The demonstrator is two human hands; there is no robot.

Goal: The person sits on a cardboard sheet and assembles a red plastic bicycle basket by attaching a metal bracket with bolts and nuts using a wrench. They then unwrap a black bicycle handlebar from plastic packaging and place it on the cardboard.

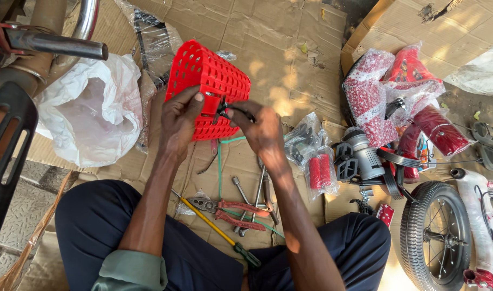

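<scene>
Bright dappled sunlight falls on the cardboard point(289, 59), shadows are soft, focus is sharp, and the edges bend slightly.

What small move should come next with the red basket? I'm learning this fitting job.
Probably press the black bracket flatter against the red basket. The left hand steadies the basket's base while the right hand pinches the bracket, which seems to sit tilted on the wall.

A clear bag of red grips point(320, 171) lies centre — red-patterned wrapped parcels point(376, 102) sit upper right.
</scene>
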